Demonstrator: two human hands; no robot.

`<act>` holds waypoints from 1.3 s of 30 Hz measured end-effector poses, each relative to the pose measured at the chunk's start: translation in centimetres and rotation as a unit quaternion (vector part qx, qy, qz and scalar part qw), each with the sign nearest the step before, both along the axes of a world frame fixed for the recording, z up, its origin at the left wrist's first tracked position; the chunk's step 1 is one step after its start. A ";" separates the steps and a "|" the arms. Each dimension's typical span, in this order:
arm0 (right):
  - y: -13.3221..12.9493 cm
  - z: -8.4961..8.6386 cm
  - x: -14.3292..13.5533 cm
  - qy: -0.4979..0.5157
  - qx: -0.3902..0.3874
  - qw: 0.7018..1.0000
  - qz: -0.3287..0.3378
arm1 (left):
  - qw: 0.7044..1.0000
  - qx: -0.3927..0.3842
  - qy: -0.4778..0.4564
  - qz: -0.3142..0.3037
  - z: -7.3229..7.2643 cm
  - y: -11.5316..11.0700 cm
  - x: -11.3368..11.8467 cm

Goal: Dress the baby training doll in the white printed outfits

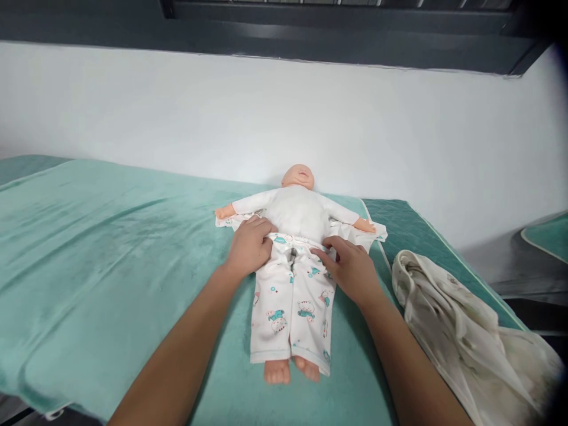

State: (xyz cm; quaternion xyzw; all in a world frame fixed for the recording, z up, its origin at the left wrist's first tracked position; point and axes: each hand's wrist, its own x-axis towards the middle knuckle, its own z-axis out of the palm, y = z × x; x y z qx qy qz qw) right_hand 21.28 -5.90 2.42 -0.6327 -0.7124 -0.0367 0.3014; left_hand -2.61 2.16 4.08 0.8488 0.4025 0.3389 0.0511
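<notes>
A baby doll (298,210) with a white cloth body lies on its back, arms spread, head toward the wall. White trousers (277,302) printed with cartoon animals cover its legs up to the waist, and its feet show below the hems. At the left side of the waistband is my left hand (252,244), fingers closed on the trousers' edge. My right hand (350,266) pinches the waistband on the other side. A matching printed top (361,235) lies spread beneath the doll's back and arms.
Green plush covers (110,266) spread under the doll, with a darker green one at the right. A crumpled whitish cloth (457,325) lies at the right, near my right forearm. Behind stands a white wall (177,112) below a dark frame (310,29).
</notes>
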 end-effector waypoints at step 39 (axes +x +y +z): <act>0.2 -0.4 1.4 0.293 -0.172 0.940 0.009 | 0.990 -0.085 -0.085 -0.067 -1.1 -1.3 -1.3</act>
